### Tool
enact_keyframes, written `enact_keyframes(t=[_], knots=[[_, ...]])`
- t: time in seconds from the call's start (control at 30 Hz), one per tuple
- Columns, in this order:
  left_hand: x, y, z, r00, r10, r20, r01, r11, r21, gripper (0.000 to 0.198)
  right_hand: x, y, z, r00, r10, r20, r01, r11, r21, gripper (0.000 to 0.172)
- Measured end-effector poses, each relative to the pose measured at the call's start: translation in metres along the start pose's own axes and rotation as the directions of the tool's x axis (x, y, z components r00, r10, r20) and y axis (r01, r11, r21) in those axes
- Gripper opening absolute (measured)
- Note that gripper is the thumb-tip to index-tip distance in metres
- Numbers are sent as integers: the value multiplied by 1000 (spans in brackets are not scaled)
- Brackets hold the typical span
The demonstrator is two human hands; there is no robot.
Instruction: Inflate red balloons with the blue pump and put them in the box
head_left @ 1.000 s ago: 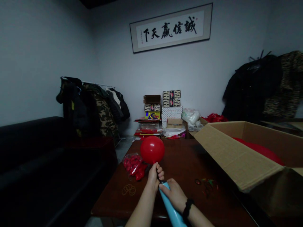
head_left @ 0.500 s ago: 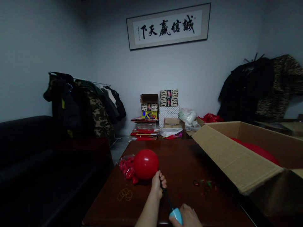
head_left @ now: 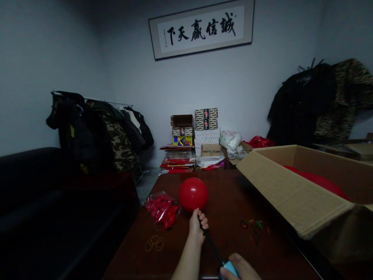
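Clasping in the left hand [head_left: 199,226] the black front of the pump [head_left: 215,249], and with it, probably, the hidden neck of the red balloon [head_left: 193,194], held above the far half of the tabletop [head_left: 230,202]; grasping in the right hand [head_left: 243,268], by the near edge, the blue barrel [head_left: 229,268]. Seemingly pumping air, with the rod [head_left: 212,243] bare between; calling next for a straight push. Noticing near the left edge a clear bag [head_left: 161,210].

I see framed calligraphy [head_left: 201,31] high on the pale wall [head_left: 175,85], patterned boxes [head_left: 206,119] stacked below, coats [head_left: 112,130] on a rail [head_left: 101,102] near a black sofa [head_left: 32,167], and a dark coat [head_left: 300,105] over to the right.
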State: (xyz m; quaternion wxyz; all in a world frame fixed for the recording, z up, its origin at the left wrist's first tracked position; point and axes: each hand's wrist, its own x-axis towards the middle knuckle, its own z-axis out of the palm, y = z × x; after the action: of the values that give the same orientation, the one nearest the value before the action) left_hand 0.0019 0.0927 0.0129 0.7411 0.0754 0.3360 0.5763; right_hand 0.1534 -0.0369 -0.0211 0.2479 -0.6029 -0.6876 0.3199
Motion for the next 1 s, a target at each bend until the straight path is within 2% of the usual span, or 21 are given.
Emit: enact_keyframes(t=[0.2, 0.37, 0.53, 0.8, 1.0], knots=[[2, -9, -24, 997, -40, -64, 37, 998, -48, 27, 6, 3, 19, 998, 49, 30, -49, 999, -8, 45], [0, -21, -24, 996, -87, -19, 87, 996, -28, 26, 17, -6, 18, 995, 66, 77, -66, 998, -14, 57], [-2, -30, -27, 996, -80, 48, 79, 997, 27, 26, 39, -21, 13, 997, 70, 12, -71, 997, 39, 58], [-7, -17, -32, 999, -41, 28, 37, 991, 129, 32, 47, -28, 25, 999, -9, 51, 5, 997, 71, 59], [2, -9, -23, 999, 15, 33, -19, 994, 111, 30, 43, -23, 26, 998, 58, 23, -57, 997, -47, 52]])
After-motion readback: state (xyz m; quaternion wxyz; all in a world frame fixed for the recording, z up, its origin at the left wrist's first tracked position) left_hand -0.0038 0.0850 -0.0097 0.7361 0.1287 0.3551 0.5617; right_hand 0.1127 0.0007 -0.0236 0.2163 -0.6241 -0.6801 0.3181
